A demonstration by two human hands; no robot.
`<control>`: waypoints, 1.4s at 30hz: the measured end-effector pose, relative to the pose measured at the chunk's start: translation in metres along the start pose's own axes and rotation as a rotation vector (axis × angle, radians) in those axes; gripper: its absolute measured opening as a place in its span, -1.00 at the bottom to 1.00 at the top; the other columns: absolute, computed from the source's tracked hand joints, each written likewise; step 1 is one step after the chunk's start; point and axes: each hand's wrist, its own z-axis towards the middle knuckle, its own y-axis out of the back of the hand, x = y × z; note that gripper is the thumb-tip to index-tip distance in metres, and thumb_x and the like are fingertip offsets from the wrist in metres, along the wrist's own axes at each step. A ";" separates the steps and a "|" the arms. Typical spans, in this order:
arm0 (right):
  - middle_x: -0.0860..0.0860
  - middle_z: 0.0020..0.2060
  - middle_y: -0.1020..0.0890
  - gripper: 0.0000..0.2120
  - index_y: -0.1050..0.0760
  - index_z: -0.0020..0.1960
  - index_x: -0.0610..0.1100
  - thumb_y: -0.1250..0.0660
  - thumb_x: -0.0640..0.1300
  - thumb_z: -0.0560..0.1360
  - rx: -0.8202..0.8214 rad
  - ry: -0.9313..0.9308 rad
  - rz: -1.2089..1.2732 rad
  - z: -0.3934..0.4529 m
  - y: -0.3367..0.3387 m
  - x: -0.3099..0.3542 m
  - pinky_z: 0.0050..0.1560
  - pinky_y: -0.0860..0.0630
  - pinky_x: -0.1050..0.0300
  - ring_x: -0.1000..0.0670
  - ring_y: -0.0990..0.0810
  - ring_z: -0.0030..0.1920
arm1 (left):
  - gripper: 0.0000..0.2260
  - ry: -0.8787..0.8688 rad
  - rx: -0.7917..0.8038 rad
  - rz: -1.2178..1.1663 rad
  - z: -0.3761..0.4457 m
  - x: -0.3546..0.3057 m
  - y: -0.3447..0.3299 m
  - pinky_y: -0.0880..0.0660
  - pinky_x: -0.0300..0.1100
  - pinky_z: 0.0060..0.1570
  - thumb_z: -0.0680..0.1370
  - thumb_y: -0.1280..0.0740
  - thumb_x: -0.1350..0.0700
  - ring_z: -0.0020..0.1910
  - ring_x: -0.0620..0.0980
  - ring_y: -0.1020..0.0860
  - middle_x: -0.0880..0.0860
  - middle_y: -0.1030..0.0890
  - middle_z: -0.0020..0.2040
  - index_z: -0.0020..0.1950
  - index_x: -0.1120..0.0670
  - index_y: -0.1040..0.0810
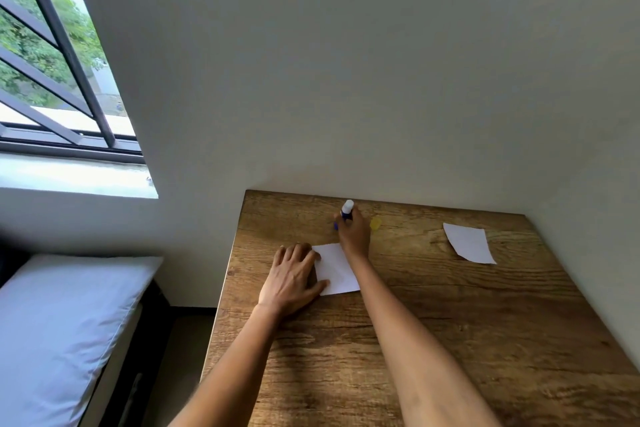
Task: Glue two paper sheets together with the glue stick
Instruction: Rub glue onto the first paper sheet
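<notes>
Wood-grain brown fills the head view: a table set against a pale wall, where the left hand lies flat with fingers spread, pressing the left edge of a white paper sheet. Just beyond that sheet's far edge the right hand is wrapped around a glue stick, blue-bodied with a white end pointing up and away, a small yellow piece lying just beside the hand. A second white sheet lies well apart near the table's far right, and off the table's left side are a light-blue pillow and a barred window.
</notes>
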 end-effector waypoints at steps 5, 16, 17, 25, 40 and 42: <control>0.05 -0.37 -0.46 -0.75 -0.41 -0.02 -0.09 -0.04 0.02 0.62 0.039 0.034 0.029 -0.019 0.022 -0.003 -0.43 -0.29 0.27 0.11 -0.44 -0.40 | -0.47 0.011 -0.026 -0.027 -0.002 -0.001 0.001 0.00 0.06 0.47 0.49 0.00 -0.34 0.39 0.06 -0.23 0.06 -0.29 0.38 0.34 -0.07 -0.30; 0.02 -0.23 -0.60 -0.95 -0.48 -0.08 0.00 -0.35 -0.10 0.48 0.120 -0.067 0.320 -0.041 0.043 -0.006 -0.22 -0.59 0.17 0.06 -0.59 -0.29 | -0.47 0.030 0.003 -0.013 -0.005 -0.002 0.006 0.10 0.07 0.49 0.48 -0.13 -0.29 0.48 0.08 -0.09 0.07 -0.17 0.49 0.39 -0.09 -0.32; 0.03 -0.19 -0.61 -0.91 -0.50 -0.06 -0.02 -0.38 -0.08 0.46 0.110 -0.074 0.323 -0.040 0.041 -0.004 -0.13 -0.57 0.15 0.04 -0.60 -0.23 | -0.47 0.033 0.002 -0.014 -0.005 -0.002 0.007 0.10 0.08 0.49 0.48 -0.14 -0.29 0.48 0.08 -0.09 0.07 -0.17 0.49 0.39 -0.09 -0.32; 0.06 -0.16 -0.60 -0.88 -0.55 -0.02 -0.07 -0.39 -0.10 0.45 0.130 0.019 0.106 -0.035 0.030 0.003 -0.21 -0.38 0.39 0.13 -0.54 -0.15 | -0.46 0.041 -0.012 0.005 -0.005 -0.001 0.005 0.08 0.07 0.48 0.45 -0.14 -0.31 0.45 0.08 -0.12 0.07 -0.22 0.46 0.36 -0.11 -0.35; -0.06 -0.21 -0.63 -0.84 -0.52 -0.06 -0.18 -0.38 -0.12 0.42 0.303 0.216 -0.291 -0.027 0.015 0.015 -0.18 -0.47 0.10 -0.04 -0.58 -0.19 | -0.46 0.046 -0.032 -0.024 -0.004 0.001 0.001 0.13 0.03 0.49 0.44 -0.16 -0.32 0.51 0.06 -0.04 0.07 -0.18 0.50 0.36 -0.11 -0.38; -0.10 -0.20 -0.63 -0.84 -0.52 -0.07 -0.19 -0.37 -0.12 0.42 0.311 0.220 -0.301 -0.027 0.014 0.015 -0.15 -0.49 0.03 -0.07 -0.58 -0.18 | -0.46 0.043 -0.038 -0.021 -0.004 0.001 -0.001 0.15 0.03 0.48 0.43 -0.17 -0.32 0.51 0.05 -0.03 0.07 -0.18 0.50 0.35 -0.11 -0.39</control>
